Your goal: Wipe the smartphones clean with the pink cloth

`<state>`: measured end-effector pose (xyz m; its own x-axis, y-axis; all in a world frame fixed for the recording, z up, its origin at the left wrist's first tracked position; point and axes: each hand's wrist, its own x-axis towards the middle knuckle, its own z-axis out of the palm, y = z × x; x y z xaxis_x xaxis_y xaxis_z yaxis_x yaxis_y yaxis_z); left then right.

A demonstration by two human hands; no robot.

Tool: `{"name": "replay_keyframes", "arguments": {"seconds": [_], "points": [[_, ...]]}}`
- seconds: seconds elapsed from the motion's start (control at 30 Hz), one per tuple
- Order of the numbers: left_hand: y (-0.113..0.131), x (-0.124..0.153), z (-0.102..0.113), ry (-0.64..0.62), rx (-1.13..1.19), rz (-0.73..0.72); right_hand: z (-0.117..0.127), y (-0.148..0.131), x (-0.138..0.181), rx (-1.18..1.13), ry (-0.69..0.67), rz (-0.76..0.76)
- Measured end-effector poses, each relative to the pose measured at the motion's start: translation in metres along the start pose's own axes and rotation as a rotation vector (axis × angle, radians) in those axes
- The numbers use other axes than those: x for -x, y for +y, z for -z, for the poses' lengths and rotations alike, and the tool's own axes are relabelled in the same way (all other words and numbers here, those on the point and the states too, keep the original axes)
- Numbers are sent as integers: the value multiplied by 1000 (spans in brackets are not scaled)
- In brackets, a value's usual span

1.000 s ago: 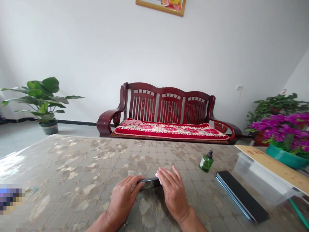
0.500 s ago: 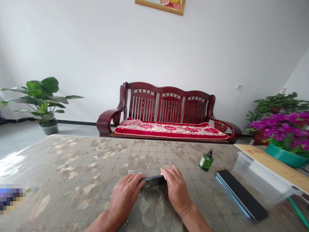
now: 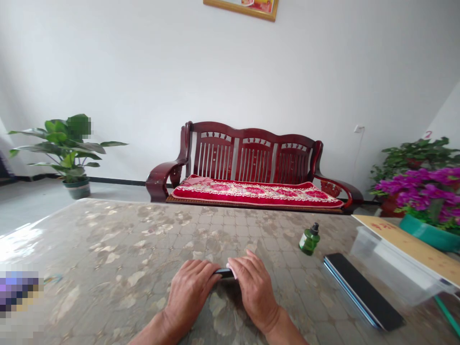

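Observation:
A dark, thin slab that looks like a phone (image 3: 224,273) is tilted up over the table, seen nearly edge-on between my hands. My left hand (image 3: 190,294) is closed around its left end. The fingers of my right hand (image 3: 254,290) bend over the right part, pressing a scrap of pale cloth (image 3: 232,271) against it; most of the cloth is hidden. My palms cover much of the slab. To the right of my right hand stands a small green bottle (image 3: 309,239) with a black cap.
On the right lie a flat black-topped slab with blue edges (image 3: 362,290) and a clear plastic box (image 3: 384,273) under a tan board (image 3: 409,247). Purple flowers fill a teal pot (image 3: 429,232). A pixelated item (image 3: 17,290) lies at left. Beyond the patterned table (image 3: 118,225) is a wooden bench (image 3: 251,153).
My right hand has slid left along the slab, closer to my left hand, so less of the slab shows between them. The view has shifted slightly.

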<state>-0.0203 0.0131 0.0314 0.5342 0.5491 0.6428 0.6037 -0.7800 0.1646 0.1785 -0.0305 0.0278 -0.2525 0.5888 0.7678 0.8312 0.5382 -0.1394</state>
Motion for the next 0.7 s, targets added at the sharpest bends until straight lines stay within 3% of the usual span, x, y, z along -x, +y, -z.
{"name": "replay_keyframes", "arguments": {"seconds": [0.2, 0.33, 0.5, 0.6, 0.7], "points": [[-2, 1, -1, -8, 67, 68, 0, 8, 5, -91, 64, -54], [-4, 1, -1, -1, 120, 140, -4, 13, 10, -287, 111, -308], [-6, -1, -2, 5, 219, 392, -10, 29, 10, -426, 275, -629], [-6, -5, -2, -46, 299, 569, -11, 38, 10, -433, 360, -681], [-7, -9, -2, -68, 421, 701, -10, 34, 9, -475, 321, -673]]}}
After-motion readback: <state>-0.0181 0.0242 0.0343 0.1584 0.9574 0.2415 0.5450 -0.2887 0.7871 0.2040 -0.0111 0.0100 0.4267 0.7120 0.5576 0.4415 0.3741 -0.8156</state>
